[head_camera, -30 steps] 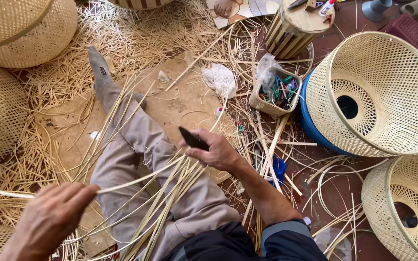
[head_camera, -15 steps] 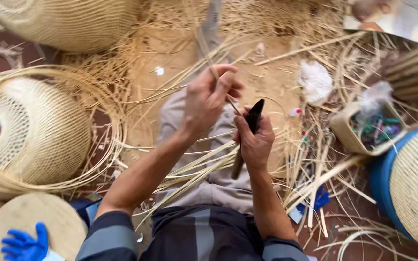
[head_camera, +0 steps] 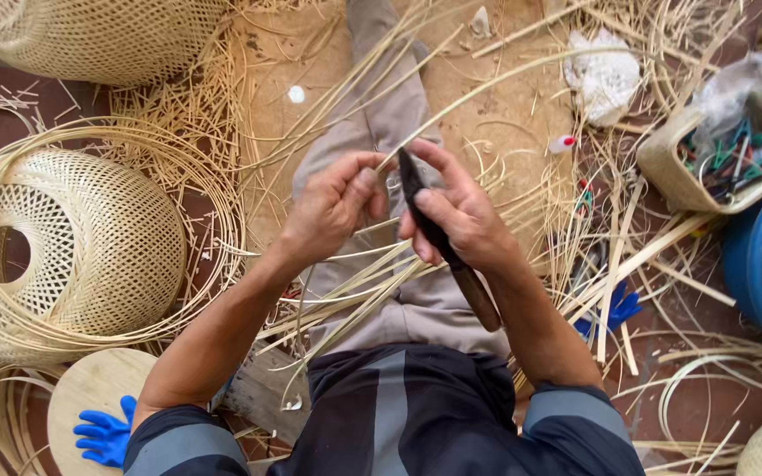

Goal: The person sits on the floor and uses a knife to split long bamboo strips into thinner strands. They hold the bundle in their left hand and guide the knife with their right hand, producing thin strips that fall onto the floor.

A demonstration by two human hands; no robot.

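Now the view has swung left since a second ago: the big woven shade [head_camera: 81,242] fills our left side, where earlier the baskets lay to our right. Another basket [head_camera: 99,35] sits at the top left, and a blue tub [head_camera: 747,264] at the right edge. Our legs stretch across the floor [head_camera: 504,106], which is littered with cane offcuts. Our left hand [head_camera: 332,207], which was flung out wide at the lower left, has come in to meet the right hand [head_camera: 460,216] over our lap; we judge that the pull on the strip is over and close cutting is in hand. The left hand pinches the strip [head_camera: 487,84] just beside the blade. The right hand is clamped on the knife [head_camera: 447,251], dark blade up, wooden handle toward us. At the right, a small tan tray [head_camera: 676,172] holds coloured clips under a clear plastic bag [head_camera: 738,75]; no label shows. A blue glove [head_camera: 103,432] lies at the lower left.
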